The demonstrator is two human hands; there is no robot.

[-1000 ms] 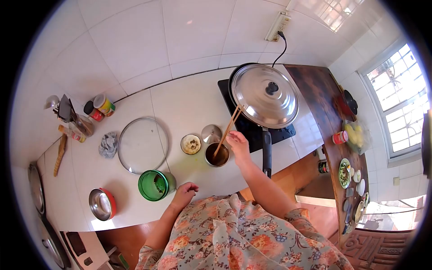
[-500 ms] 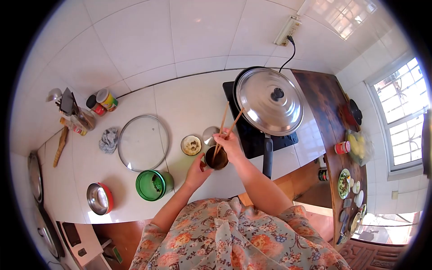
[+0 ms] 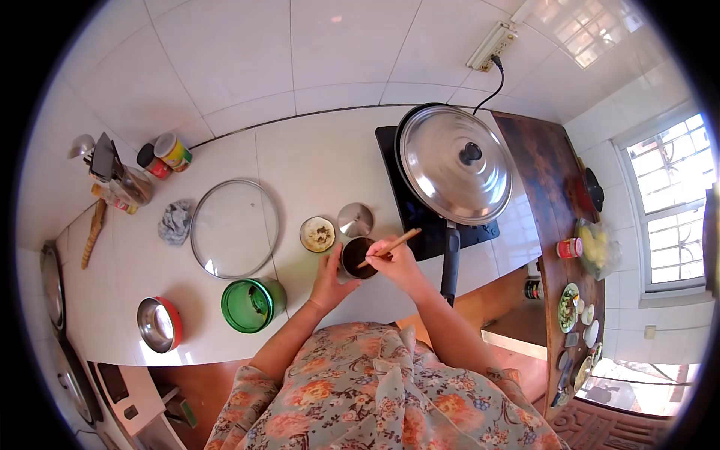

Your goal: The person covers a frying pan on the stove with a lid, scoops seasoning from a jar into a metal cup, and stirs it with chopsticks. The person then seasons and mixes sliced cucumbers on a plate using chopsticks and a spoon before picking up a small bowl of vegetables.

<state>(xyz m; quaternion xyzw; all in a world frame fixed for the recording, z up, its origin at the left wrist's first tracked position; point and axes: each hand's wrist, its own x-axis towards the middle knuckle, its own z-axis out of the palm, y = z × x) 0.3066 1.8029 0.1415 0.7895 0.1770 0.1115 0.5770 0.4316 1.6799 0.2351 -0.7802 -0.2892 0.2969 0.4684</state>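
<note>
My left hand (image 3: 328,285) is wrapped round the near left side of a small dark-mouthed cup (image 3: 349,264) on the white counter. Over its rim, my right hand (image 3: 396,264) grips wooden chopsticks (image 3: 405,238), whose tips dip inside; the contents look dark and I cannot make them out. Just behind the cup lies a round metal lid (image 3: 355,219). A small round dish (image 3: 317,235) with pale, brown-specked contents sits to its left. Further left stands a green translucent container (image 3: 247,307) with something dark inside.
A lidded pan (image 3: 454,169) sits on a black induction cooker (image 3: 388,142), its handle (image 3: 450,262) pointing towards me. On the left are a glass lid (image 3: 234,229), a crumpled grey cloth (image 3: 175,222) and a red-sided steel bowl (image 3: 160,325). Dishes line the wooden counter (image 3: 525,150) at right.
The chopsticks have swung from standing steeply, pointing away, to a low slant up to the right. My right hand has moved lower and slightly right. My left hand still holds the cup.
</note>
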